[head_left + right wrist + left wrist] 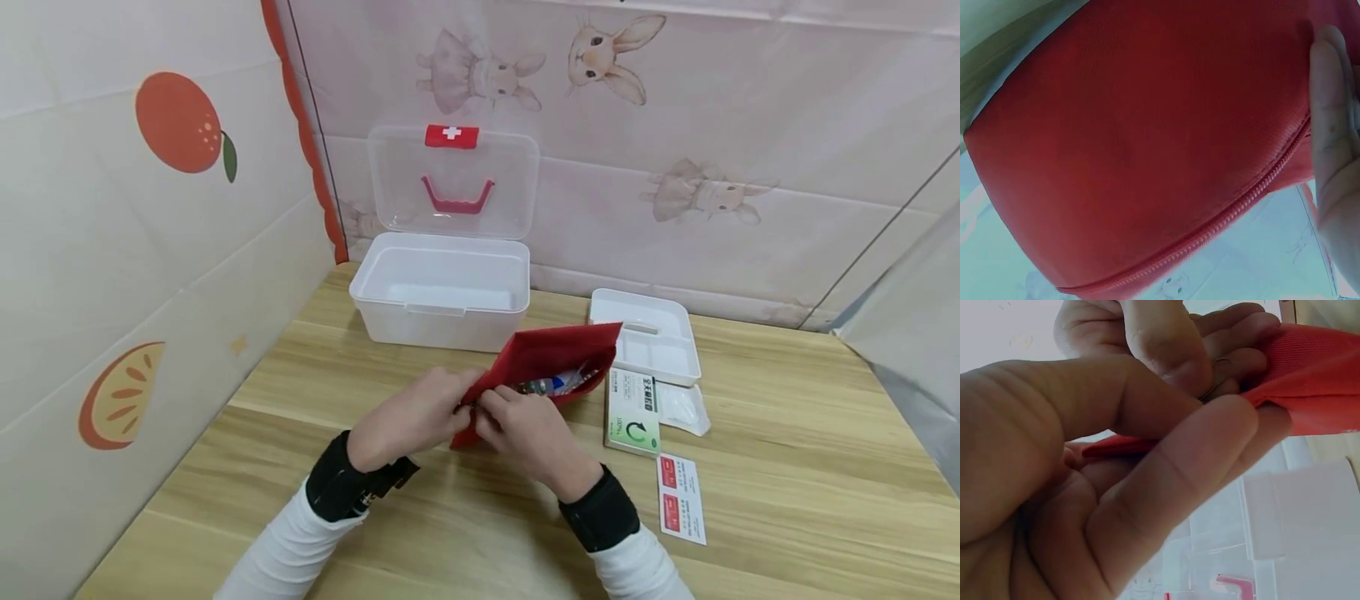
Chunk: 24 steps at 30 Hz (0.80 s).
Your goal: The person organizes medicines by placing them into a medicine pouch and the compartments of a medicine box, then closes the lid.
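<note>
A red zippered pouch (551,346) gapes along its top, tilted up off the table between both hands. Inside it, small packaged items (558,383) show in part, too small to name. My left hand (422,414) pinches the pouch's left end between thumb and fingers. Close against it, my right hand (534,437) has curled fingers gripping the pouch edge near the zipper's end; any zipper pull is hidden by the fingers. In the right wrist view the zipper teeth (1222,224) run along the pouch's rim. The left wrist view shows the two hands almost touching at the red fabric (1322,375).
Behind the pouch stands a white first-aid box (442,321), its clear lid (397,183) raised against the wall. To the right lie a white divided tray (678,371), a green and white carton (633,408), a clear-wrapped packet (686,408) and a red-and-white card (693,508).
</note>
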Available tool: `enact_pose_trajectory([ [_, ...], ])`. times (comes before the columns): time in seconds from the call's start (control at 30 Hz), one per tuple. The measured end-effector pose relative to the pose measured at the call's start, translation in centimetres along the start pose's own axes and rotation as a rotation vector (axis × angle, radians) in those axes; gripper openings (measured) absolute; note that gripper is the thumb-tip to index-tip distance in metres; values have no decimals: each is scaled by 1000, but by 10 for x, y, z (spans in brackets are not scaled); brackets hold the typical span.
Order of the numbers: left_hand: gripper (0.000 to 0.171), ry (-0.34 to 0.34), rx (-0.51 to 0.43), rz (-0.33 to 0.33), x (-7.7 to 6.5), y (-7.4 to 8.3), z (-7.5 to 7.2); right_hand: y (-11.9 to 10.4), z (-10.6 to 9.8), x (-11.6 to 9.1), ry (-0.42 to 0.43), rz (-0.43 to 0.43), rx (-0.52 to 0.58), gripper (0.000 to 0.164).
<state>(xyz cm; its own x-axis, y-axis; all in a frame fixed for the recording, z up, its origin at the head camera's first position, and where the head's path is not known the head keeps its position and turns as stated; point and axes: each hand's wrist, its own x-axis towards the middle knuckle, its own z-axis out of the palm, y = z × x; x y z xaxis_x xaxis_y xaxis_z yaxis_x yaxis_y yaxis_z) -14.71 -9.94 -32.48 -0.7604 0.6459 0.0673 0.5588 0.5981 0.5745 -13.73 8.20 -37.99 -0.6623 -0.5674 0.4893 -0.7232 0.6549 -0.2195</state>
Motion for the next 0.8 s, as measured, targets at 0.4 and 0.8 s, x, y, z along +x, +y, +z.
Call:
enact_pose_trajectory([
  [0.4,29,12,1,36,-2,-3,-3,0,-2,0,-86,34,58,8],
  [0.8,35,-38,-66,8,1,2,2,-3,-1,0,-135,30,1,18],
])
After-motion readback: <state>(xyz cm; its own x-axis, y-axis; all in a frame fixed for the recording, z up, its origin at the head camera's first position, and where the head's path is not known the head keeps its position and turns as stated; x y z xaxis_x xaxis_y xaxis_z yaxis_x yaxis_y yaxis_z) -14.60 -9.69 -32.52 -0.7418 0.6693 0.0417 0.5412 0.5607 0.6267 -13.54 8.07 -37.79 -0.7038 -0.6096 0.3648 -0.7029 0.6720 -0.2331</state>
